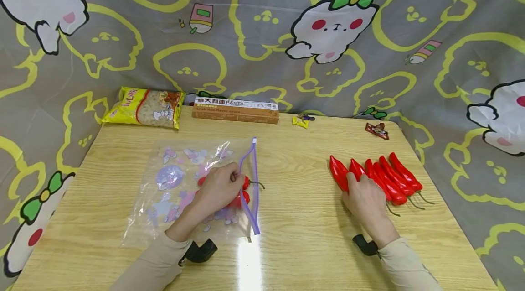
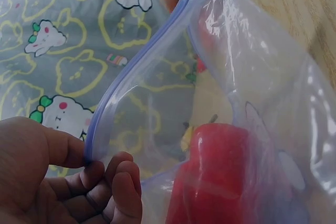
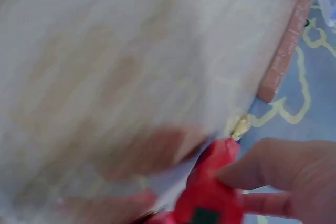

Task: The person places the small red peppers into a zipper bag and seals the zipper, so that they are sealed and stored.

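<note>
My left hand (image 1: 219, 185) pinches the purple zip edge of a clear, printed zip bag (image 1: 141, 209) lying on the table, its mouth held partly apart. Red peppers (image 2: 215, 177) with green stems show inside, near that mouth. On the right side, my right hand (image 1: 367, 200) reaches down over a row of glossy red chili peppers (image 1: 402, 174). Thumb and finger grip one red pepper (image 3: 210, 192) in the right wrist view; in the head view the hand covers part of the row's left end.
Along the back of the table stand a yellow food packet (image 1: 143, 107) and a long pasta box (image 1: 235, 111). Small wrapped sweets lie nearby, one yellow (image 1: 300, 122) and one brown-red (image 1: 377, 131). A patterned grey cloth (image 1: 262, 22) hangs behind.
</note>
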A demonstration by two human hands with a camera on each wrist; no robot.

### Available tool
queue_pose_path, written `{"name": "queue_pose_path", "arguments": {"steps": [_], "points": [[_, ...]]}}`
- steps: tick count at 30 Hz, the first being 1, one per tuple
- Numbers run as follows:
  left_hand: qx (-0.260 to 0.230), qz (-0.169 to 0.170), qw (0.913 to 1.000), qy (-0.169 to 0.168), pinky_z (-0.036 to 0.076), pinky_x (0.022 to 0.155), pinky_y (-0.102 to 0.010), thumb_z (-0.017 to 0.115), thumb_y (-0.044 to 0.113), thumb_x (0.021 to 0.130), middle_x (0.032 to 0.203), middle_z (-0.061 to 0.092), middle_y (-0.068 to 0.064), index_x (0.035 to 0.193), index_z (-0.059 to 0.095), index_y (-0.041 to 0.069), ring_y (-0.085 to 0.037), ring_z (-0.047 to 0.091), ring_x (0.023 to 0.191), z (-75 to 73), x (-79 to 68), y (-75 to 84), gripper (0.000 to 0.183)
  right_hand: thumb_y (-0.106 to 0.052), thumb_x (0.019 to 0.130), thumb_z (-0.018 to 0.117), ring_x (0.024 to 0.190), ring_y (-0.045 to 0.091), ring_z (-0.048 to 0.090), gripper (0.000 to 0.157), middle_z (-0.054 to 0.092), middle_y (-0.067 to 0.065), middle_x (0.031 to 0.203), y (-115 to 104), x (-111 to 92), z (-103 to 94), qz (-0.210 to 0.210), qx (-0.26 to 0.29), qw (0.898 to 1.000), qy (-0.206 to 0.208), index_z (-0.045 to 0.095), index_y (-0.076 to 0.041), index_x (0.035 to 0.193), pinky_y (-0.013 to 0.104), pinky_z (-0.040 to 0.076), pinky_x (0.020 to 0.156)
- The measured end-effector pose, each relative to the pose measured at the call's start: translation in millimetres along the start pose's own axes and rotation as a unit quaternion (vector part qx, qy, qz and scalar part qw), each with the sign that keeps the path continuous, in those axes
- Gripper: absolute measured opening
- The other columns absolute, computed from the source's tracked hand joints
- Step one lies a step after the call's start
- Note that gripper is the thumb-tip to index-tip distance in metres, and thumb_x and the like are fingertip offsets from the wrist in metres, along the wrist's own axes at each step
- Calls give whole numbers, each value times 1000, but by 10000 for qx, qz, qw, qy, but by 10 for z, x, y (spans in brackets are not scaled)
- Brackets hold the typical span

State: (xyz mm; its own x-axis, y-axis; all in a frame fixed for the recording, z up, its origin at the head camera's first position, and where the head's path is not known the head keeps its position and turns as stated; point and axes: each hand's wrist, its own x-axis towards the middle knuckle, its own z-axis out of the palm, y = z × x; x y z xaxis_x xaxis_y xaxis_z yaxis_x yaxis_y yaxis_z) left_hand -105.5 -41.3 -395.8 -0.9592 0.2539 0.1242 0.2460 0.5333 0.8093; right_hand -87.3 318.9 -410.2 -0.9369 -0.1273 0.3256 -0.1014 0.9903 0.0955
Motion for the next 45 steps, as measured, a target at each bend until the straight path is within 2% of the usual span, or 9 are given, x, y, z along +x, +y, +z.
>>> {"name": "queue_pose_path", "arguments": {"steps": [3,6,12,16,21,25,32,38,45], "points": [[14,36,10000,-12,26,39,-20,54,11,83,51,44,6,66,50,14,-6,34,43,1,6,8,18,-11,63,69,59,34,48,28,51,16,69,-62,34,-64,-222,400,9987,238,58,-1,87,43,37,47],[-18,42,10000,-43,25,38,-19,54,11,84,51,44,6,66,50,13,-5,34,41,-4,13,18,18,-10,67,68,72,30,53,33,57,15,84,-217,98,-164,-576,1131,9914,324,63,-3,99,42,43,58],[-16,-13,9999,-101,26,37,-19,53,12,84,51,43,5,67,50,14,-5,34,41,-19,19,33,17,-9,74,69,88,21,53,30,59,7,101,-711,270,-336,-1518,2382,9585,378,63,-6,103,36,48,70],[2,-44,9999,-132,27,38,-21,51,12,84,52,43,5,69,50,14,-6,35,42,-23,15,32,15,-9,75,69,93,21,54,27,60,8,104,-1054,411,-289,-2195,2559,9395,599,63,-6,100,35,49,75],[21,35,9997,-242,28,39,-21,50,11,84,53,44,5,70,49,15,-7,36,43,-13,11,19,14,-10,77,71,96,23,56,25,62,8,105,-1426,518,-122,-2629,2430,9303,790,62,-6,99,33,49,81],[112,107,9997,-199,29,43,-22,50,10,83,55,42,6,70,47,15,-7,37,46,-6,11,13,14,-11,77,72,96,22,56,25,62,7,104,-1661,575,-21,-2770,2377,9272,842,62,-6,99,31,48,82],[204,92,9997,-80,30,46,-23,51,12,84,55,42,6,68,46,15,-8,38,48,-11,-2,42,16,-3,83,60,96,19,55,19,58,4,104,-1918,622,96,-2929,1954,9348,455,61,-8,102,29,49,78],[130,-20,9998,-115,32,46,-23,51,13,85,55,43,5,69,48,14,-8,38,47,-13,5,44,16,-3,84,59,87,17,56,18,57,3,99,-1968,635,107,-2989,1692,9386,320,60,-10,100,27,49,70],[135,-95,9998,-82,33,46,-24,51,14,84,56,45,6,69,49,15,-8,40,48,-17,9,31,16,-7,85,61,96,19,57,20,60,5,105,-1891,619,38,-2906,1798,9394,283,62,-10,104,30,51,74]]}}
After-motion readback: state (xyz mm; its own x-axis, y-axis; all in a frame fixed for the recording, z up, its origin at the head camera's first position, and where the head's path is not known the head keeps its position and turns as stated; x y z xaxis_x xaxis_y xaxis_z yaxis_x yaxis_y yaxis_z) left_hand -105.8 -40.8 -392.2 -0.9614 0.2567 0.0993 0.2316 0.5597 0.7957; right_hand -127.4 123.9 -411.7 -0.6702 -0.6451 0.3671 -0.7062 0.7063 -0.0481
